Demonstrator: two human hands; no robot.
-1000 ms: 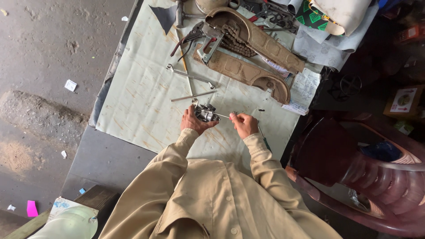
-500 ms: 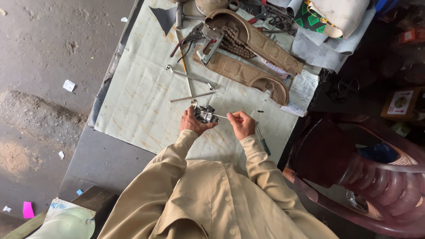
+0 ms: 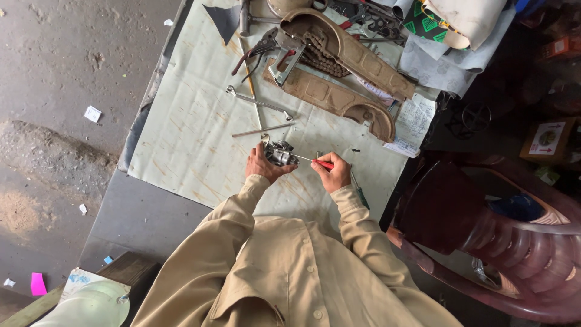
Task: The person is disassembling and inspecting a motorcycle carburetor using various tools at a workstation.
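Carburetor, lumpy grey metal, gripped by left hand; right hand clamps red-handled screwdriver.

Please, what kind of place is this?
Probably a small repair workshop: hand tools and brown chain covers lie on the bench, and hands hold a small metal part and a screwdriver.

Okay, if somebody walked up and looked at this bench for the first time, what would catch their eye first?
Probably the small grey metal part gripped in the left hand mid-bench, with the right hand holding a red-handled screwdriver whose tip meets it. Next, the long tan chain covers lying at the far edge of the pale sheet, with loose tools beside them. A dark red plastic chair stands at the right.
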